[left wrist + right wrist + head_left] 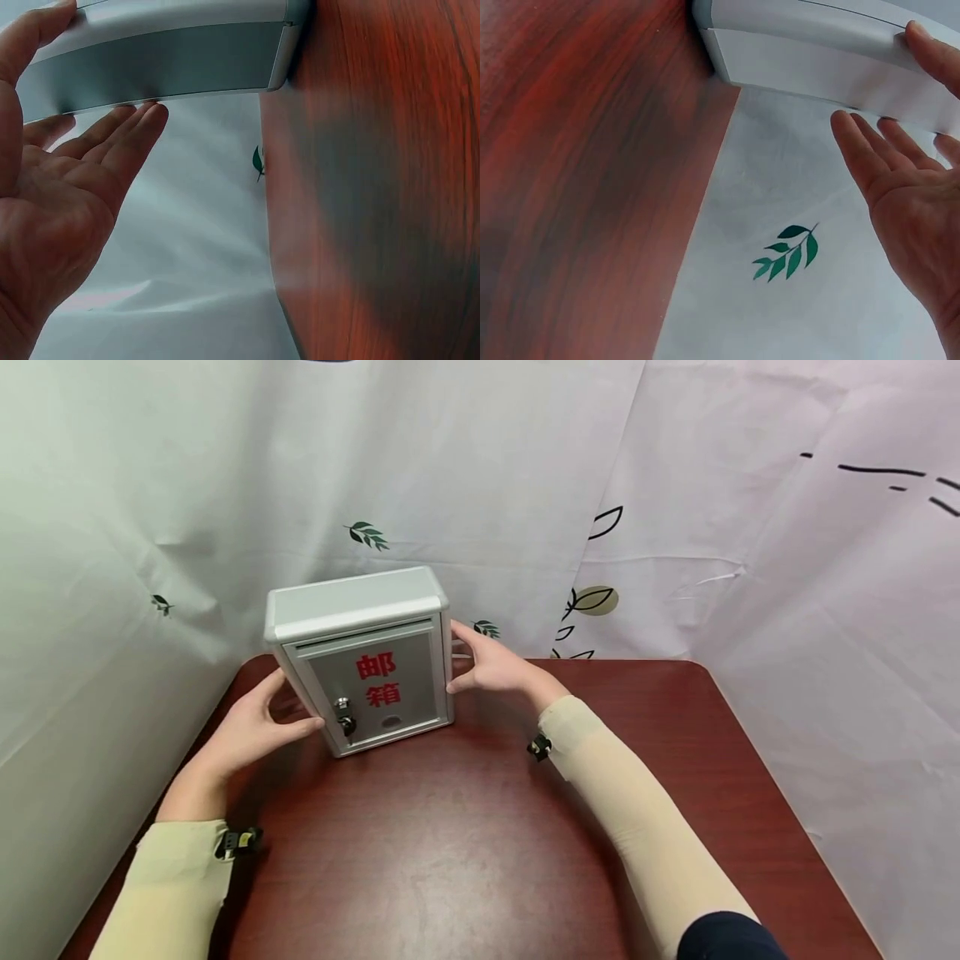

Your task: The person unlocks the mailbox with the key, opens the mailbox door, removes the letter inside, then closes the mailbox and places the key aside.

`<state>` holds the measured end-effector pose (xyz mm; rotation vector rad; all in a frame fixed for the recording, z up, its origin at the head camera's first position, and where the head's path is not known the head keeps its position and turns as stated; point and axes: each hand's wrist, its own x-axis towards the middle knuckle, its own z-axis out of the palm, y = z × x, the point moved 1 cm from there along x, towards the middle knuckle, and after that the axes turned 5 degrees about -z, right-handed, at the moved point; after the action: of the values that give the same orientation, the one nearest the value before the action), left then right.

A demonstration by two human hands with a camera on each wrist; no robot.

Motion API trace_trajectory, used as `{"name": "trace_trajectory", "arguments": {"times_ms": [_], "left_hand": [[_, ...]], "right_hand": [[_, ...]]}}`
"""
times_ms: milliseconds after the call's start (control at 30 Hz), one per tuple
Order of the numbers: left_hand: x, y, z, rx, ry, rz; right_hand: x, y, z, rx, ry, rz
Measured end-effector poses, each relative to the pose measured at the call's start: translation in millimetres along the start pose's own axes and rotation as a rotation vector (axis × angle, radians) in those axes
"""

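Grey mailbox (363, 662) stands close to the far edge of the red-brown table (450, 835), left of centre; tabletop extends near and right of it, white curtain (487, 468) beyond. Left hand (243, 727) grips its left side, right hand (495, 663) its right; both half-open, thumbs front, fingers behind.

Head view: forward, down across worktop (450, 843)
Close wrist views share the metal box (408, 689), facing opposite sides.
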<state>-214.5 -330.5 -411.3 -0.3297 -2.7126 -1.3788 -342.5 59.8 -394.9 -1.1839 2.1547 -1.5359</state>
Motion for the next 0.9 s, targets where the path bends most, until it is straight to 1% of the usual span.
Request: {"name": "trace_trajectory", "arguments": {"times_ms": [233, 333, 433, 667, 767, 900], "left_hand": [[4.9, 1.4, 9.8, -0.095, -0.01, 0.024], [7.4, 2.3, 14.7, -0.135, -0.019, 0.029], [8.9, 2.8, 19.1, -0.156, -0.023, 0.031], [13.2, 6.2, 29.4, -0.189, -0.044, 0.03], [15.7, 7.6, 33.5, -0.207, -0.061, 0.03], [19.1, 9.5, 38.8, -0.232, -0.075, 0.035]], "right_hand": [[-12, 4, 0, 0.127, 0.031, 0.019], [-17, 6, -1, 0.146, 0.058, 0.039], [-22, 9, 0, 0.18, 0.079, 0.049], [-35, 14, -3, 0.187, 0.107, -0.02], [-42, 15, -5, 0.191, 0.121, -0.017], [-52, 16, -7, 0.179, 0.153, 0.016]]}}
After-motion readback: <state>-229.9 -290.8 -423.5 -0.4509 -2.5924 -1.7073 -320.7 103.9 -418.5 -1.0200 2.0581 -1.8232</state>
